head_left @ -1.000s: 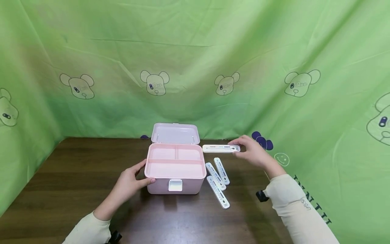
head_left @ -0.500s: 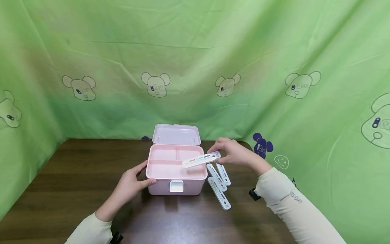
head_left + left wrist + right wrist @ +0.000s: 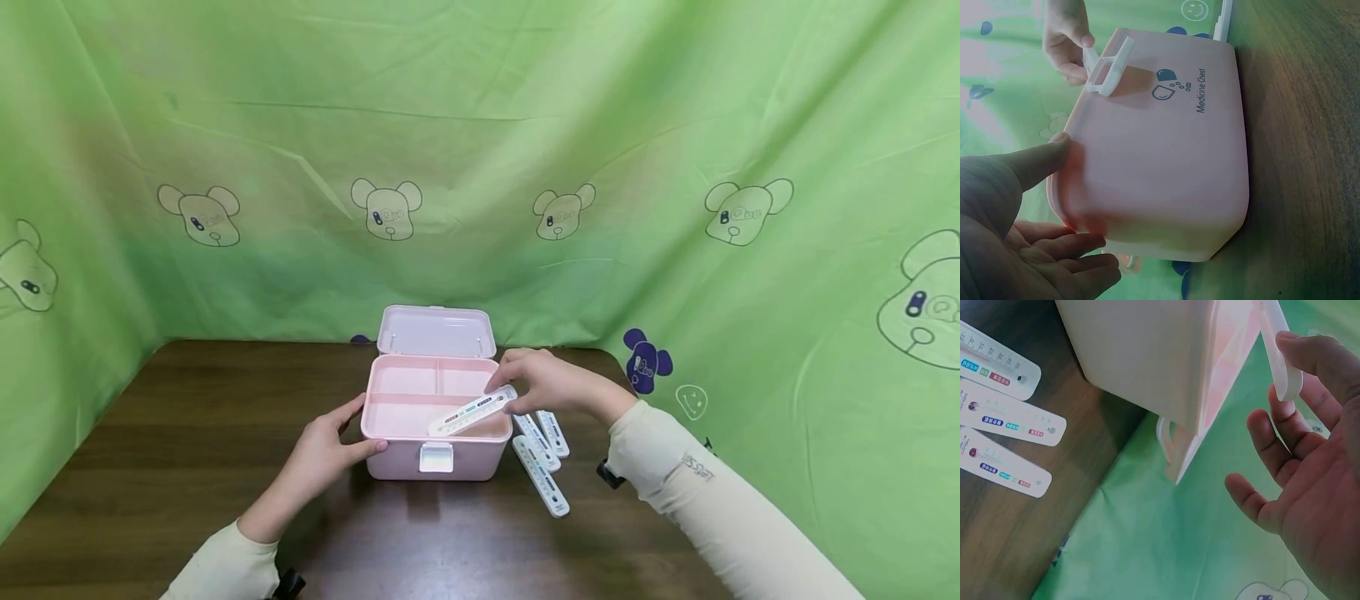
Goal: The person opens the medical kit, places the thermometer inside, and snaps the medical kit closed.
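Observation:
A pink medicine box (image 3: 386, 462), printed "Medicine Chest" on its front in the left wrist view, stands with its lid (image 3: 435, 332) tipped back. Inside its top is a tray with three compartments. My left hand (image 3: 322, 446) holds the box's left front corner, thumb at the front rim and fingers along the side. My right hand (image 3: 553, 383) pinches one end of a flat white thermometer (image 3: 471, 414) between thumb and fingers. The thermometer slants over the front compartment, its free end near the front rim. In the right wrist view, the thumb presses the held thermometer (image 3: 1277, 356) against the fingers.
Three more white thermometers (image 3: 542, 479) lie fanned on the brown wooden table (image 3: 247, 392), close to the box's right side. A white latch (image 3: 437, 457) juts from the box front. Green patterned cloth (image 3: 480, 250) hangs behind and at both sides.
My right hand has lifted the thermometer from the table behind the others and carried it left and forward over the box. My left hand stays at the box's corner.

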A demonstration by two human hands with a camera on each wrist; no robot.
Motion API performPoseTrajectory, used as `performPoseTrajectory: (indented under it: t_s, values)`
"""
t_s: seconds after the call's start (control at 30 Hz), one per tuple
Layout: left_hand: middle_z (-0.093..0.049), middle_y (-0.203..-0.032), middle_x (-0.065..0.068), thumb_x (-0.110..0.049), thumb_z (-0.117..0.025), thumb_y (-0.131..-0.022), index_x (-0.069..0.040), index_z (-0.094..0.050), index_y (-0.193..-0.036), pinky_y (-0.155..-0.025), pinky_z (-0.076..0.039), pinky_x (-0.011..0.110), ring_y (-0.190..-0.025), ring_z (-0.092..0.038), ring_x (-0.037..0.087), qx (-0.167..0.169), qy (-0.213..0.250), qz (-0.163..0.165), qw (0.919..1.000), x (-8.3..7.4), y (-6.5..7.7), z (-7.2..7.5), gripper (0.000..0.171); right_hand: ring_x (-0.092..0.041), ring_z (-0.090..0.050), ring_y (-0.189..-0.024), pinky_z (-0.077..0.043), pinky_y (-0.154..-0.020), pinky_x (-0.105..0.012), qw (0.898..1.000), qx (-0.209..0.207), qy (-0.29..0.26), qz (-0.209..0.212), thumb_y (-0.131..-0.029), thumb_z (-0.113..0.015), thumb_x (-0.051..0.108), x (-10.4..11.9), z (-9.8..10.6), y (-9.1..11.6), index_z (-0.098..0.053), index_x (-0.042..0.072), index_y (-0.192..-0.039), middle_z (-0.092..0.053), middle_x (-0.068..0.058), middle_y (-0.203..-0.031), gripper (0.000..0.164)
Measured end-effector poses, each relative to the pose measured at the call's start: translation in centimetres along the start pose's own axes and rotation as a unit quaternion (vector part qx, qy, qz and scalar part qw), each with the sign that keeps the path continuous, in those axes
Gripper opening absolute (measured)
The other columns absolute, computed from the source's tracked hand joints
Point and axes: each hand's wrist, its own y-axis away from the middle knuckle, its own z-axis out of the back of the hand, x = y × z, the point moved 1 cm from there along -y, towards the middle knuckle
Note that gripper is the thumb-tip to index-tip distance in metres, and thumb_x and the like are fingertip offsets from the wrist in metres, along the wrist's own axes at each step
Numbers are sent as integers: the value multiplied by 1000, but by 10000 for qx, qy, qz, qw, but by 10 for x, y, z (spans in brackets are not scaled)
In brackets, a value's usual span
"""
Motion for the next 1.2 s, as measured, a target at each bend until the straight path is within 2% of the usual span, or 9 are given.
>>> performPoseTrajectory:
  t_s: [0.2,0.47,0.6,0.7,0.8,1.03,1.2]
  values:
    - [-51,-152,18,-36,-87,-82,-2,-47,-152,-112,-46,53,-137,-52,39,5,-1,5,10000,1,-1,0,88,-14,-55,-108,-38,-97,-42,9988,450,188,-70,-84,-80,18,7,5,-6,-78,21,-119,-62,9,-110,36]
    - [-51,-152,18,-35,-87,-82,-3,-47,-152,-111,-46,53,-137,-52,39,-7,-16,6,10000,1,-2,-1,87,-15,-54,-117,-42,-105,-46,9929,1176,196,-13,-80,-74,8,9,12,-8,-73,23,-130,-62,9,-120,52]
    - [-51,-152,17,-34,-87,-82,-3,-47,-152,-112,-46,52,-137,-52,39,-13,7,5,10000,2,-1,-1,87,-14,-56,-115,-46,-102,-41,9921,1241,132,140,-81,-76,9,11,8,-14,-72,23,-130,-63,10,-121,51]
    - [-51,-152,17,-34,-87,-82,-2,-47,-152,-112,-46,52,-137,-52,39,-22,8,-15,10000,2,-1,-1,87,-16,-56,-109,-50,-95,-37,9918,1271,0,140,-82,-75,8,13,4,-20,-73,22,-129,-63,10,-117,50]
    - [-51,-152,17,-34,-87,-82,-2,-47,-152,-112,-46,52,-137,-52,38,-47,-2,-35,10000,3,-1,-1,87,-17,-55,-106,-48,-91,-32,9913,1308,-101,89,-83,-72,7,15,-3,-28,-73,23,-130,-62,11,-114,50]
    - [-51,-152,17,-35,-87,-82,-1,-47,-152,-112,-46,52,-137,-53,39,-5,3,-130,9999,4,-1,-3,88,-12,-56,-107,-44,-96,-32,9913,1238,-59,447,-83,-73,7,16,-18,-42,-72,22,-130,-62,12,-109,48]
    - [-52,-152,18,-35,-88,-81,-1,-47,-152,-112,-46,52,-137,-52,38,-37,2,-166,9999,4,-1,-2,88,-13,-57,-101,-46,-88,-26,9918,1127,-148,587,-83,-75,7,17,-26,-50,-73,20,-129,-62,8,-106,48]
